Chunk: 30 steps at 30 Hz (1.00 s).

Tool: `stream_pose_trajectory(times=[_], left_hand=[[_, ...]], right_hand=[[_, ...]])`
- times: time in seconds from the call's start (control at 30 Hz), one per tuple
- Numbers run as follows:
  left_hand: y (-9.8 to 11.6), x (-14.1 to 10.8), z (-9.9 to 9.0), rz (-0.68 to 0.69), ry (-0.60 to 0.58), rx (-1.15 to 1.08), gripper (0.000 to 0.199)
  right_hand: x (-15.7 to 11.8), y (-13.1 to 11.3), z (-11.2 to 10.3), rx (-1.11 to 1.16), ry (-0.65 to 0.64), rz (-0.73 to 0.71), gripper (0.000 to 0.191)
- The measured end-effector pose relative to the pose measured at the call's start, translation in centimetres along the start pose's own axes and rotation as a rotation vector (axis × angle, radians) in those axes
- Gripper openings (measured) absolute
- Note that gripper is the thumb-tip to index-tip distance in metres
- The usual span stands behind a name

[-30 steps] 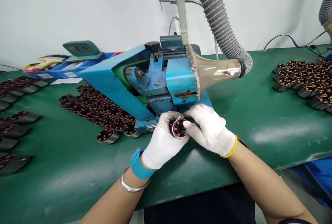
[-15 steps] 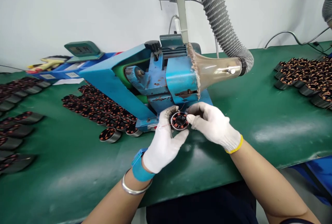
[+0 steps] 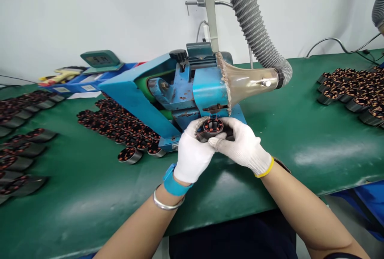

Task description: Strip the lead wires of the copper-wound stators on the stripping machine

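Note:
Between my gloved hands is a motor stator (image 3: 213, 126), a dark ring with copper windings and thin wires rising from its far edge. My left hand (image 3: 195, 151) is closed round its left side. From the right, my right hand (image 3: 240, 141) grips it, thumb across the near side. The stator sits just below the slot in the front of a blue belt-driven machine (image 3: 210, 89), its wire ends close to that slot. Whether the wires touch anything inside cannot be made out.
Rows of stators (image 3: 126, 131) stand left of the machine, with more stators (image 3: 22, 159) at the far left and others (image 3: 357, 91) at the right. A grey hose (image 3: 252, 23) joins the machine's clear funnel (image 3: 252, 82). Behind are blue bins (image 3: 78, 85) and a digital display (image 3: 100, 58).
Both hands have moved the stator up and slightly right, toward the machine's slot. Its open face has tilted away from me, showing more of its near side wall.

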<state>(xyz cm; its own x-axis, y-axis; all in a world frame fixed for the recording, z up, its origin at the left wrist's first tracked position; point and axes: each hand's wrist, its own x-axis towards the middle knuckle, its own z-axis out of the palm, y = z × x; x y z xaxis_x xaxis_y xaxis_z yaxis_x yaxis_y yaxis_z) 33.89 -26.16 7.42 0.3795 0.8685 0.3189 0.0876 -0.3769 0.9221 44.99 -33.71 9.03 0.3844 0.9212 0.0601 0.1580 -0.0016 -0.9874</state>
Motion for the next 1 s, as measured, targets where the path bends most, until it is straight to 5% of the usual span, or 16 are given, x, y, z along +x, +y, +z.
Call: stream_pose_trajectory(times=[0.27,0.57,1.0], left_hand=[[0.7,1.3,1.0,0.033,0.065,0.005,0.041],[1.3,1.6,1.3,0.045,0.086,0.052,0.033],[1.3,2.0,1.5,0.022,0.105,0.098,0.032]], right_hand=[[1.6,1.7,0.2,0.126,0.051,-0.181,0.040],[1.7,1.2,0.4,0.255,0.029,-0.168,0.023],[1.4,0.8,0.6,0.278,0.093,-0.134,0.031]])
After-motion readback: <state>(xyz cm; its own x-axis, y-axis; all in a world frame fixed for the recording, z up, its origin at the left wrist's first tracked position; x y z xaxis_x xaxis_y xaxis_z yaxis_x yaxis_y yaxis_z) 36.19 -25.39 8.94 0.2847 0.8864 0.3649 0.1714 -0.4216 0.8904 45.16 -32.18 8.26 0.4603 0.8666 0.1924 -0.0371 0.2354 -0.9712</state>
